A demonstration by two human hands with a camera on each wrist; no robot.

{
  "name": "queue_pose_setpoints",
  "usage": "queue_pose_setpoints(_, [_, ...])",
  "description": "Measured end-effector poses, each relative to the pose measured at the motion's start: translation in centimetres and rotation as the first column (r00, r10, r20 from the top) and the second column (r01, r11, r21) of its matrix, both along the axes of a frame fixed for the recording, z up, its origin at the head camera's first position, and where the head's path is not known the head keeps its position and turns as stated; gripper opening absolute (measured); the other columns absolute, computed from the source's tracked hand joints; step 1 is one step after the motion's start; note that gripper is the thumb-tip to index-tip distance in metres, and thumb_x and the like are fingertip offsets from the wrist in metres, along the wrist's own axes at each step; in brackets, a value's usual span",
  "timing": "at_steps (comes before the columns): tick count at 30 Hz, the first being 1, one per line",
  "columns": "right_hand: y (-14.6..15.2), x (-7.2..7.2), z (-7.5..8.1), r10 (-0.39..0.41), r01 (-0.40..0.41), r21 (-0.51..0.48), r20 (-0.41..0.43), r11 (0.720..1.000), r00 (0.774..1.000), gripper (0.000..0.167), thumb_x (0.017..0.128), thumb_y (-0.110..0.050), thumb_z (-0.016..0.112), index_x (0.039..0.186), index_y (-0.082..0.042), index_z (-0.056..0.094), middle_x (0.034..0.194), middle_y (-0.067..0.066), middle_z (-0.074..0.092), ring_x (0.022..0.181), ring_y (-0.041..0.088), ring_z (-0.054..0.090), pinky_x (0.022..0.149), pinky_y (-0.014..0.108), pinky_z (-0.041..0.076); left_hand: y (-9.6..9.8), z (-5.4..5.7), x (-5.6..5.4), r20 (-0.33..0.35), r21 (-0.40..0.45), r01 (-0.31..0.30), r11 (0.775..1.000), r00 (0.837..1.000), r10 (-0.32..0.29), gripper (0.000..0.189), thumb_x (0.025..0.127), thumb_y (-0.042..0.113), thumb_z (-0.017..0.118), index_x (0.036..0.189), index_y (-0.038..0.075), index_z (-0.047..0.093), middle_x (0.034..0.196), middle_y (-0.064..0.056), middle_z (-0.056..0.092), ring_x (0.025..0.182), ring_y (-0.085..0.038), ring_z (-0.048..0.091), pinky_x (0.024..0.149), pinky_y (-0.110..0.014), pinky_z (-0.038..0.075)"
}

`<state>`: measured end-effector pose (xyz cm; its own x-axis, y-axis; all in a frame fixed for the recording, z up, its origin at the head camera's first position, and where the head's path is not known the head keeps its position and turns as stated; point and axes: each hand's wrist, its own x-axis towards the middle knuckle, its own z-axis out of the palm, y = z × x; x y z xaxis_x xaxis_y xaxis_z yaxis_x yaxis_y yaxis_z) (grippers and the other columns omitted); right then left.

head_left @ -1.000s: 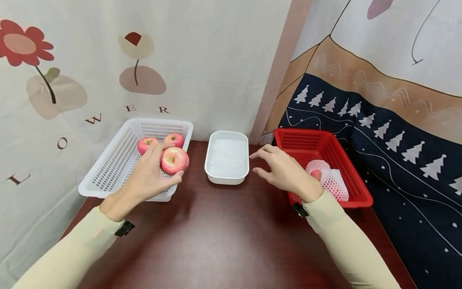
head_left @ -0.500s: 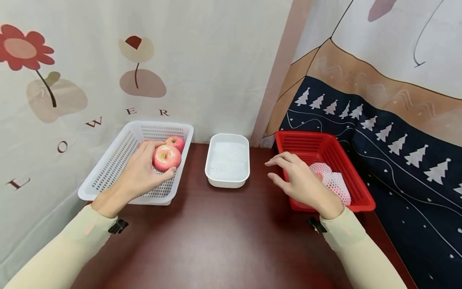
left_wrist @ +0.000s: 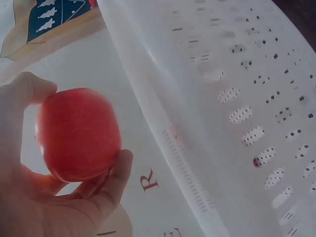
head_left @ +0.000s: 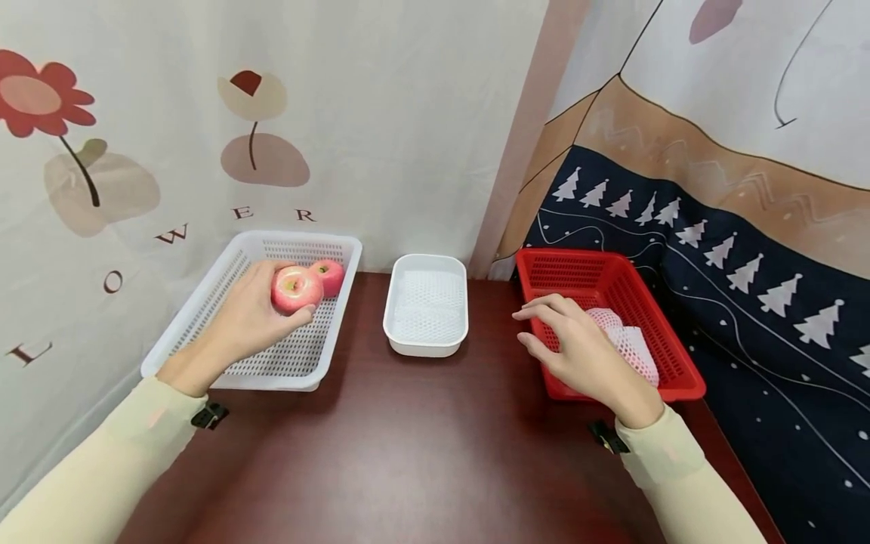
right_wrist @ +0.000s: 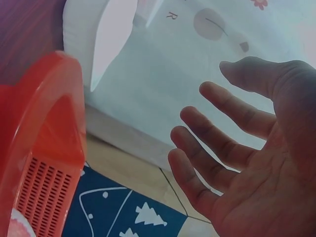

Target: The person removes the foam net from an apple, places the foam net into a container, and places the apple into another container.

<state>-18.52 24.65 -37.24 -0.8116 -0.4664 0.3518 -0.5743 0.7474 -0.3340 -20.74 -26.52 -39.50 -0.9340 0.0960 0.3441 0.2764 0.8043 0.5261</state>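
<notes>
My left hand [head_left: 248,313] grips a red apple [head_left: 297,289] between thumb and fingers, over the white slotted basket [head_left: 178,349] on the left. In the left wrist view the apple [left_wrist: 79,133] shows from the side, thumb and fingertips round it. Another apple [head_left: 329,278] sits in the basket just beyond the held one. Above the left edge of the red basket [head_left: 669,344], my right hand [head_left: 581,351] hovers with loosely spread fingers and holds nothing. Things in white foam netting [head_left: 628,344] lie in that red basket, partly hidden by the hand.
Between the two baskets stands a small white tray [head_left: 426,302] with a textured bottom. All three rest on a dark red-brown table [head_left: 421,446]. A pale printed curtain [head_left: 408,128] hangs right behind, and a dark blue tree-patterned cloth [head_left: 734,332] borders the right side.
My left hand has moved left with the apple, farther over the white basket. My right hand has drawn back to the right, from beside the small tray to the red basket's edge.
</notes>
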Motion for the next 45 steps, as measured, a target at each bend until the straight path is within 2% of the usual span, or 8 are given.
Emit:
queue_pose_setpoints(7, [0.8, 0.4, 0.0, -0.021, 0.020, -0.009, -0.028, 1.000, 0.999, 0.034, 0.104, -0.012, 0.087, 0.137, -0.015, 0.082, 0.141, 0.011, 0.076, 0.132, 0.035, 0.071, 0.110, 0.062, 0.065, -0.4, 0.3, -0.7, 0.052, -0.026, 0.004, 1.000, 0.999, -0.003, 0.078, 0.093, 0.023, 0.094, 0.153, -0.007, 0.054, 0.140, -0.030, 0.064, 0.125, -0.047, 0.059, 0.101, -0.062, 0.057])
queue_pose_setpoints(15, [1.6, 0.8, -0.4, -0.023, 0.022, -0.013, -0.048, 1.000, 0.999, 0.033, 0.103, -0.015, 0.087, 0.136, -0.014, 0.082, 0.142, 0.010, 0.075, 0.131, 0.034, 0.070, 0.109, 0.061, 0.065, -1.1, 0.0, -1.6, 0.079, -0.054, 0.006, 0.999, 0.997, -0.002, 0.074, 0.094, 0.027, 0.094, 0.146, -0.008, 0.055, 0.130, -0.027, 0.065, 0.112, -0.043, 0.065, 0.090, -0.048, 0.058])
queue_pose_setpoints(24, [2.4, 1.3, -0.3, -0.047, 0.045, -0.024, -0.068, 0.999, 0.997, 0.034, 0.103, -0.012, 0.087, 0.136, -0.014, 0.082, 0.141, 0.011, 0.075, 0.131, 0.034, 0.070, 0.110, 0.063, 0.063, -2.2, 0.1, -2.7, 0.130, -0.120, 0.007, 0.993, 0.991, 0.009, 0.078, 0.095, 0.031, 0.092, 0.148, -0.011, 0.054, 0.132, -0.030, 0.065, 0.115, -0.047, 0.066, 0.095, -0.056, 0.056])
queue_pose_setpoints(30, [3.0, 1.7, -0.2, -0.049, 0.045, -0.038, -0.106, 0.998, 0.993, 0.035, 0.101, -0.009, 0.087, 0.135, -0.015, 0.082, 0.142, 0.011, 0.075, 0.130, 0.034, 0.070, 0.111, 0.064, 0.058, -2.9, 0.0, -3.8, 0.179, -0.159, 0.007, 0.987, 0.984, 0.022, 0.076, 0.093, 0.035, 0.092, 0.141, -0.012, 0.057, 0.125, -0.029, 0.066, 0.108, -0.044, 0.067, 0.091, -0.050, 0.054])
queue_pose_setpoints(34, [3.2, 1.8, 0.0, -0.043, 0.038, -0.037, -0.146, 0.999, 0.988, 0.035, 0.100, -0.008, 0.088, 0.134, -0.015, 0.083, 0.141, 0.009, 0.076, 0.128, 0.031, 0.071, 0.100, 0.057, 0.066, -3.6, -0.1, -4.4, 0.254, -0.211, 0.042, 0.977, 0.967, 0.013, 0.084, 0.091, 0.037, 0.092, 0.146, -0.015, 0.056, 0.129, -0.031, 0.069, 0.112, -0.044, 0.069, 0.097, -0.055, 0.055])
queue_pose_setpoints(38, [3.5, 2.0, 0.1, -0.054, 0.049, -0.036, -0.169, 0.998, 0.984, 0.034, 0.100, -0.009, 0.089, 0.133, -0.017, 0.083, 0.139, 0.008, 0.077, 0.122, 0.027, 0.072, 0.086, 0.051, 0.070, -4.3, -0.1, -4.9, 0.343, -0.272, 0.107, 0.956, 0.939, -0.008, 0.090, 0.089, 0.037, 0.094, 0.146, -0.019, 0.052, 0.120, -0.031, 0.069, 0.109, -0.044, 0.067, 0.095, -0.055, 0.056])
queue_pose_setpoints(41, [3.8, 2.0, 0.1, -0.068, 0.061, -0.043, -0.174, 0.997, 0.982, 0.034, 0.099, -0.008, 0.089, 0.132, -0.017, 0.083, 0.138, 0.007, 0.077, 0.122, 0.026, 0.071, 0.089, 0.049, 0.067, -4.6, -0.3, -5.3, 0.410, -0.313, 0.161, 0.936, 0.912, -0.020, 0.075, 0.087, 0.036, 0.093, 0.132, -0.013, 0.058, 0.101, -0.020, 0.065, 0.098, -0.038, 0.064, 0.083, -0.046, 0.052])
queue_pose_setpoints(45, [4.2, 2.0, 0.0, -0.084, 0.075, -0.057, -0.173, 0.996, 0.981, 0.033, 0.099, -0.007, 0.089, 0.131, -0.017, 0.084, 0.137, 0.006, 0.077, 0.126, 0.027, 0.070, 0.098, 0.040, 0.061, -4.7, -0.4, -5.5, 0.505, -0.344, 0.251, 0.905, 0.862, -0.047, 0.058, 0.088, 0.038, 0.093, 0.113, -0.003, 0.061, 0.086, -0.007, 0.053, 0.087, -0.028, 0.059, 0.076, -0.039, 0.045])
